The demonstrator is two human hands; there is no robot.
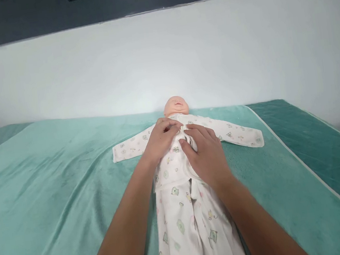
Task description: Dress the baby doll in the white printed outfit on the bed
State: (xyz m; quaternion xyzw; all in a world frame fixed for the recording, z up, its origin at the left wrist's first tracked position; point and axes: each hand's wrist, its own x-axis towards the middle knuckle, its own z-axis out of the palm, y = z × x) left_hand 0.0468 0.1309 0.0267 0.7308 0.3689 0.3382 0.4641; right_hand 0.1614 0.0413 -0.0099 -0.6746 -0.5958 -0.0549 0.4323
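A baby doll [176, 105] lies on its back, its head toward the wall. It wears a white baby shirt [170, 171] printed with small animals, the sleeves stretched out to both sides. Matching baby pants [178, 221] cover the legs. My left hand [163, 138] pinches the shirt's front edge just below the doll's neck. Beside it, my right hand [206, 152] has its bent fingers on the opposite edge of the front opening, gripping the cloth. Fingers hide part of the fastening at the chest. Lower down, the shirt front parts slightly at the hem.
A light green blanket [57, 199] with soft creases lies under the doll. To the right, its pale edge borders a darker green cover [322, 158]. Behind the doll's head rises a white wall [88, 71], with a dark band [142, 0] above.
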